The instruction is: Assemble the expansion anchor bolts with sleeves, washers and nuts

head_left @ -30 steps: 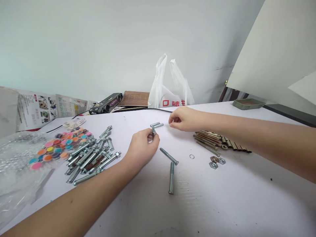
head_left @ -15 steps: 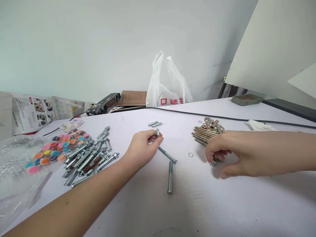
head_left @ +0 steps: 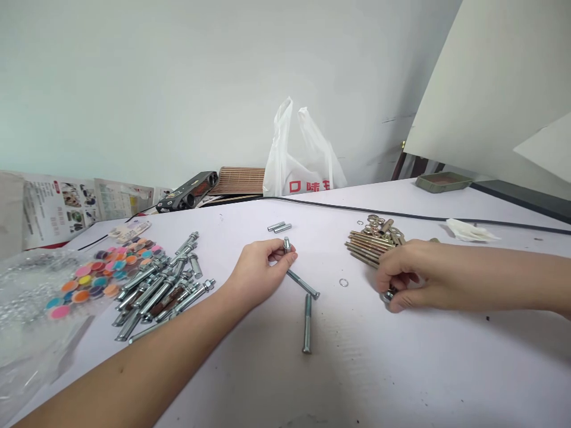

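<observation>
Since half a sec ago, right hand (head_left: 408, 276) drew its fingers in and now pinches a small nut (head_left: 387, 295) against the table (head_left: 401, 368), just in front of the brass-coloured bolt stack (head_left: 368, 245). Left hand (head_left: 259, 270) barely shifted, grasping a short silver bolt (head_left: 286, 244) upright btwn thumb & fingertips. Nearest the camera, one loose long bolt (head_left: 307, 323) lies on the table; a 2nd one (head_left: 302, 283) lies slanted just under the left fingers. Small ring (head_left: 343, 282) sits btwn the hands. Left: pile of anchor bolts (head_left: 160, 285), then coloured discs (head_left: 98, 273). Farther: two short sleeves (head_left: 279, 227), black cable (head_left: 401, 214), white plastic bag (head_left: 303, 160).
</observation>
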`<action>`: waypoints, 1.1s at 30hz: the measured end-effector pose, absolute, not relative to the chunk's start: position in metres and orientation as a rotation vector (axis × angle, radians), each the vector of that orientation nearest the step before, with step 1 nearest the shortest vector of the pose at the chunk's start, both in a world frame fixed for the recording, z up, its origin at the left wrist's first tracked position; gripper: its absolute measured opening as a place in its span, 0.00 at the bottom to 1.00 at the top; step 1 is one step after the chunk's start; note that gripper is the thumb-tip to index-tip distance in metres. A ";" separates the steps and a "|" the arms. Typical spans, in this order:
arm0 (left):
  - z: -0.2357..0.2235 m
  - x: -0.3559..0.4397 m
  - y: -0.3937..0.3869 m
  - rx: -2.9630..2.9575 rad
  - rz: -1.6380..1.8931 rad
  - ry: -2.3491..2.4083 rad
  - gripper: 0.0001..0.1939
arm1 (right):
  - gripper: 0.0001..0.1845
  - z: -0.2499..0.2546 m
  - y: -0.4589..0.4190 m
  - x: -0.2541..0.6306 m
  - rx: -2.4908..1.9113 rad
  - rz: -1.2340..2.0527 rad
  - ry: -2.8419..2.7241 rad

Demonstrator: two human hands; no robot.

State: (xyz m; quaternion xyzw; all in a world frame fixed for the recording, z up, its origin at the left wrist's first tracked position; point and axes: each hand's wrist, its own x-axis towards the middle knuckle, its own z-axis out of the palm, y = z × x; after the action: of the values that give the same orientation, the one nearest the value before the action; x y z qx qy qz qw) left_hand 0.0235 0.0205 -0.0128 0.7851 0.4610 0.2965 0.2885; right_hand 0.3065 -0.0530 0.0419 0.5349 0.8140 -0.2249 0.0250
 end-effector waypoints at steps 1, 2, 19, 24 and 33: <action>-0.014 0.023 0.021 2.098 0.792 1.218 0.12 | 0.08 0.045 -0.053 0.306 1.644 -0.686 2.584; -0.014 0.023 0.020 2.103 0.792 1.202 0.12 | 0.10 0.050 -0.052 0.303 1.631 -0.670 2.653; -0.020 0.022 0.022 2.248 0.756 1.093 0.12 | 0.12 0.046 0.012 0.217 1.367 -0.753 3.279; -0.021 0.021 0.023 2.254 0.747 1.067 0.11 | 0.11 0.043 0.011 0.216 1.474 -0.814 3.234; -0.017 0.022 0.021 2.266 0.758 1.076 0.12 | 0.11 0.032 0.011 0.215 1.569 -1.229 3.142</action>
State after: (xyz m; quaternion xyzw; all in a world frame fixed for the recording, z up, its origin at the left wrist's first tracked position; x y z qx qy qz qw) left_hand 0.0215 0.0206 -0.0172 0.8356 0.3966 0.2795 0.2575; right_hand 0.2154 0.0113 0.0322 0.4041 0.8093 -0.3167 -0.2855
